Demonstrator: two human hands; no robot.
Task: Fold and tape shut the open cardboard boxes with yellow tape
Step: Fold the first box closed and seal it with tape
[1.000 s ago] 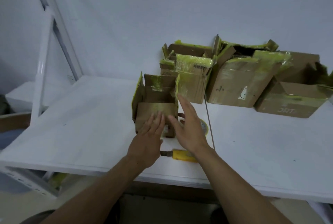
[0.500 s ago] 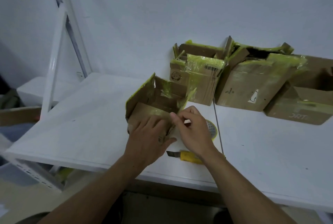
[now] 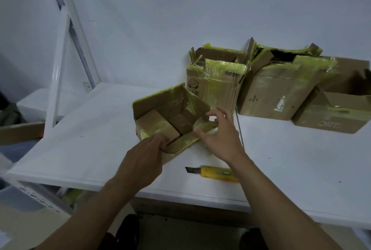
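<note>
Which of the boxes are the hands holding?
The small open box in front: left hand and right hand grip its flaps. The other boxes stand untouched behind.

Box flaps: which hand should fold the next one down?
Probably the right hand: it is at the taped flap on the near-right of the open box, while the left hand grips the box's near edge, steadying it.
</note>
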